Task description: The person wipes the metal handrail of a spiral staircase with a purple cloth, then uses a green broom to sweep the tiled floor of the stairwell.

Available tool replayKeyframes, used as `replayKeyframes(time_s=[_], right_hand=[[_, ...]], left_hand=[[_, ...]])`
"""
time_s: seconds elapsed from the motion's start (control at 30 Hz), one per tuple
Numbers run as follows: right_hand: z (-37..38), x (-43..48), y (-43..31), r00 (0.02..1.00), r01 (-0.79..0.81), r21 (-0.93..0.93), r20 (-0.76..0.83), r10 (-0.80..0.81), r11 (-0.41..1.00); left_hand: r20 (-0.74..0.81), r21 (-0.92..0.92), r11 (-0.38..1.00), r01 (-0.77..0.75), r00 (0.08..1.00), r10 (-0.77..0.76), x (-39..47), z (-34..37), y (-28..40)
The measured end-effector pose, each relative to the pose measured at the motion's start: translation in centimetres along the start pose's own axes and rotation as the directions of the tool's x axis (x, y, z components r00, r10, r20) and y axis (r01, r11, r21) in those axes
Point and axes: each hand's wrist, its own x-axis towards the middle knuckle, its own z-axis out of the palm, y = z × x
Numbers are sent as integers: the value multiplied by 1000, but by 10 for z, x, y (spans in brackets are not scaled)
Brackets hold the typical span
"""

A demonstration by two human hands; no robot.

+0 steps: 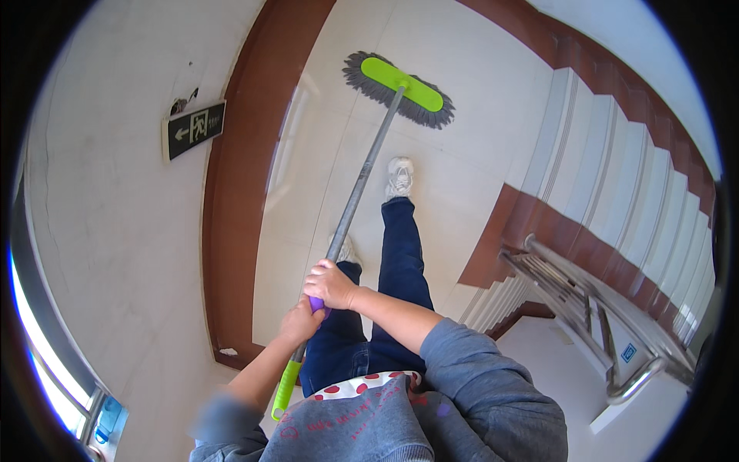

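A mop with a grey metal pole [369,161] slants across the view. Both my hands are closed around that pole near its purple collar [317,304]. My right hand [332,284] grips higher up, and my left hand [301,320] sits just below it. The pole's lower end is a bright green plastic grip [286,390], which neither hand touches. At the far end is the mop head, a green plate [404,85] with a grey fringe [432,118] spread on the pale tiled floor [462,150] beyond my shoes.
White stairs [606,150] climb at the right, and other steps [496,303] lead down beside a metal handrail [577,300]. Along the left wall [115,219] runs a brown skirting [234,231]. An exit sign [194,130] sticks out there. My white shoe [399,178] stands on the tiles.
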Motion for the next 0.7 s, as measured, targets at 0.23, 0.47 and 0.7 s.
replayKeyframes(time_s=[0.23, 0.47, 0.7], right_hand=[[-115, 31, 105, 998, 38, -127, 55, -31, 991], [-263, 72, 194, 999, 40, -276, -20, -47, 960], [-303, 79, 225, 989, 64, -143, -121, -81, 988]], left_hand=[[-115, -167, 982, -87, 991, 68, 64, -50, 132], [-366, -119, 950, -289, 902, 228, 135, -103, 271], [-130, -441, 866, -235, 972, 198, 150, -127, 314]])
